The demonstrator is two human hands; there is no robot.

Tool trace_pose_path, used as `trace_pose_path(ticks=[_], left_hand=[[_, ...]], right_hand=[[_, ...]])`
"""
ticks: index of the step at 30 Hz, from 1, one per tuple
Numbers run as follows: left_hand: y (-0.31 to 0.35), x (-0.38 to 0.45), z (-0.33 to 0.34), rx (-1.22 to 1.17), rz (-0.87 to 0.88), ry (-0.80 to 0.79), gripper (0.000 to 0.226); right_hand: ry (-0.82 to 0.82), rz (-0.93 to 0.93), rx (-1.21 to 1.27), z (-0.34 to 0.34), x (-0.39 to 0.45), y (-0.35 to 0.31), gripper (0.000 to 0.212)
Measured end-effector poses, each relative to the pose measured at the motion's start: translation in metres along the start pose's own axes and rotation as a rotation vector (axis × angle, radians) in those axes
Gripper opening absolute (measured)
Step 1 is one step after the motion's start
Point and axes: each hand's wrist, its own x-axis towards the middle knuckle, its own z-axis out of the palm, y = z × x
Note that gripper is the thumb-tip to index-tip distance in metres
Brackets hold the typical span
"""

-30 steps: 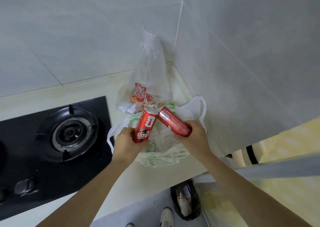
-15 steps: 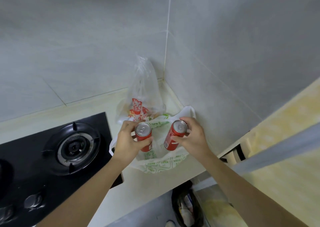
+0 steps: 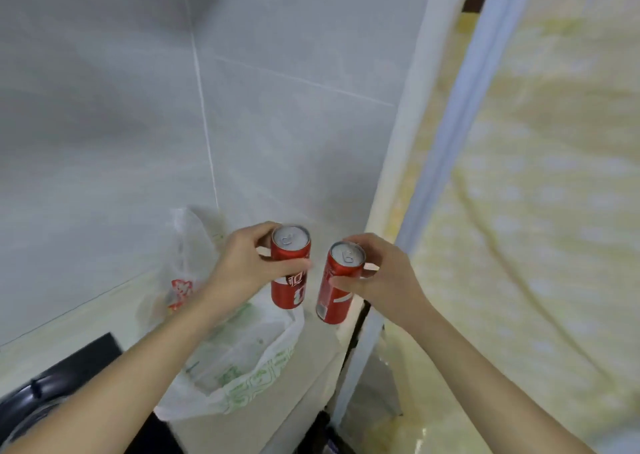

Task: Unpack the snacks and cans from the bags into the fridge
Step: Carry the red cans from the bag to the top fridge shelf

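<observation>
I hold two slim red cans upright in the air above the counter. My left hand grips the left red can around its middle. My right hand grips the right red can, which tilts slightly. Below them a white bag with green print lies open on the counter. Behind it stands a clear bag with red-printed snacks. The fridge, covered in a yellowish patterned film, fills the right side; its pale door edge runs diagonally.
A black gas hob sits at the lower left of the cream counter. Grey tiled walls meet in a corner behind the bags. A dark bag on the floor shows at the bottom.
Both hands have lifted the cans up out of the white bag and turned them upright. The view has swung right towards the fridge.
</observation>
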Motion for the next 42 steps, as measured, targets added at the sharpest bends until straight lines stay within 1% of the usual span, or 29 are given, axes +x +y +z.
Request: trace_pose_path(ticks=[4, 6, 8, 13, 17, 20, 22, 25, 28, 32, 34, 38, 40, 42], left_hand=[[0.074, 0.002, 0.045, 0.029, 0.153, -0.187, 0.045], [0.114, -0.001, 0.076, 0.023, 0.235, -0.278, 0.049], [0.151, -0.007, 0.112, 0.008, 0.316, -0.372, 0.046], [0.242, -0.035, 0.220, -0.096, 0.450, -0.585, 0.036], [0.315, -0.079, 0.318, -0.249, 0.521, -0.806, 0.044], [0.366, -0.120, 0.392, -0.346, 0.552, -0.978, 0.043], [0.399, -0.150, 0.438, -0.388, 0.590, -1.059, 0.046], [0.444, -0.195, 0.499, -0.450, 0.652, -1.143, 0.046], [0.482, -0.240, 0.551, -0.516, 0.668, -1.235, 0.045], [0.527, -0.295, 0.610, -0.567, 0.700, -1.343, 0.062], [0.549, -0.320, 0.639, -0.576, 0.720, -1.385, 0.065], [0.593, -0.363, 0.704, -0.599, 0.781, -1.453, 0.055], [0.612, -0.379, 0.736, -0.636, 0.795, -1.465, 0.054], [0.630, -0.392, 0.768, -0.683, 0.786, -1.479, 0.053]], right_hand=[[0.219, -0.002, -0.036, -0.079, -0.050, -0.051, 0.053], [0.332, 0.008, -0.063, -0.121, -0.082, -0.074, 0.055], [0.438, 0.020, -0.104, -0.164, -0.115, -0.094, 0.055], [0.721, 0.088, -0.223, -0.268, -0.216, -0.130, 0.059], [0.974, 0.153, -0.316, -0.341, -0.308, -0.146, 0.059], [1.112, 0.221, -0.386, -0.387, -0.375, -0.157, 0.058], [1.193, 0.265, -0.446, -0.415, -0.417, -0.164, 0.060], [1.328, 0.317, -0.518, -0.455, -0.478, -0.176, 0.063], [1.472, 0.355, -0.583, -0.488, -0.532, -0.188, 0.067], [1.672, 0.381, -0.637, -0.527, -0.595, -0.197, 0.070], [1.769, 0.400, -0.674, -0.546, -0.620, -0.197, 0.069], [1.934, 0.441, -0.742, -0.591, -0.662, -0.193, 0.065], [2.001, 0.447, -0.759, -0.614, -0.678, -0.190, 0.067], [2.050, 0.449, -0.779, -0.640, -0.690, -0.186, 0.063]])
